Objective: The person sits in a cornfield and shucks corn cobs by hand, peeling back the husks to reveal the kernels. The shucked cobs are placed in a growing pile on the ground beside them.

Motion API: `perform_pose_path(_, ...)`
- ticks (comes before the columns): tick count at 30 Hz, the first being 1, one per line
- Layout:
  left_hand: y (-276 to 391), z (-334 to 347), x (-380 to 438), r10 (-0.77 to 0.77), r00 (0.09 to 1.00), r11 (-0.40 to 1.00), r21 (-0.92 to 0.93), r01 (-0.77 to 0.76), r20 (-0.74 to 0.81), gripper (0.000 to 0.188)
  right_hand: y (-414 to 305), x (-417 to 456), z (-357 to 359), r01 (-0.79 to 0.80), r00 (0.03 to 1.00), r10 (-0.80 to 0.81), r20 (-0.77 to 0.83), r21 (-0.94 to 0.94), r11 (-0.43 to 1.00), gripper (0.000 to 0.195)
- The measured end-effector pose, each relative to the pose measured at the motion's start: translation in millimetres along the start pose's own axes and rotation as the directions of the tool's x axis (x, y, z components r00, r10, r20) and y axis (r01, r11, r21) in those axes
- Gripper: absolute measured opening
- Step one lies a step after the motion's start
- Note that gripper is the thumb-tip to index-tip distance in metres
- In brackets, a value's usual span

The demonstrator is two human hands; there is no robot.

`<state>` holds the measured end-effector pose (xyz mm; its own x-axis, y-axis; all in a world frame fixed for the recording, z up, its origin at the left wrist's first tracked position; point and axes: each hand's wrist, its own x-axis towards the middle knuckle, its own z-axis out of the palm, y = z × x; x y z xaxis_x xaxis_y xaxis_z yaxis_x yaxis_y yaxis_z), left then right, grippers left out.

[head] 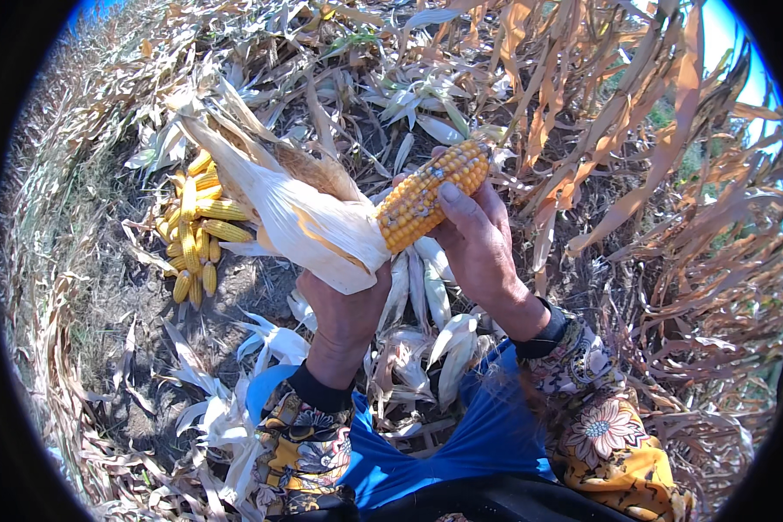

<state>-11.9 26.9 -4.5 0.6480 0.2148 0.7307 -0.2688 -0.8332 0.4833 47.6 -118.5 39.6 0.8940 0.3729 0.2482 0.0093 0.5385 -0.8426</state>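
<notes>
An ear of yellow corn (430,192) is held between my two hands, its bared kernels marked with whitish, mouldy-looking patches. My right hand (479,245) grips the bared ear, thumb on the kernels and the other fingers mostly behind it. At the ear's base, pale dry husk leaves (313,228) are peeled back and spread toward the upper left. My left hand (347,313) is closed around the gathered husk at that base; its fingertips are hidden. Below the ear, several unopened ears in pale husks (436,297) lie on the ground between my hands.
To the left, a pile of husked yellow corn ears (192,228) lies on bare soil (121,320). Discarded husks (218,417) are scattered near my left arm. Dry standing corn stalks (607,137) rise on the right. My legs in blue trousers (424,473) are at the bottom.
</notes>
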Motion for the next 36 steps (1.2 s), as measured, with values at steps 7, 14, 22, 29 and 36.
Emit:
perform_pose_path(7, -1, 0, -1, -0.023, 0.999, 1.0, 0.019, 0.022, 0.028, 0.037, 2, 0, -1, -0.006, 0.999, 0.011, -0.038, 0.12, 0.993, 0.04)
perform_pose_path(14, 0, 0, -1, -0.062, 0.998, 0.998, -0.009, 0.062, 0.015, 0.04, 3, 3, -2, -0.022, 0.999, 0.025, -0.033, 0.072, 0.997, 0.049)
perform_pose_path(22, 13, 6, -3, -0.071, 0.99, 0.995, -0.063, 0.079, 0.123, 0.034, 7, 2, -1, 0.009, 0.99, -0.009, -0.138, 0.003, 1.0, 0.043)
perform_pose_path(29, 21, 4, -5, 0.002, 0.911, 0.997, -0.068, 0.029, 0.413, 0.024, 3, 19, -21, -0.139, 0.979, 0.126, -0.161, -0.075, 0.987, 0.032)
perform_pose_path(36, 8, -14, 1, 0.044, 0.762, 0.997, -0.082, 0.012, 0.646, 0.026, 9, 26, -37, -0.434, 0.9, 0.434, -0.027, 0.011, 0.901, 0.03)
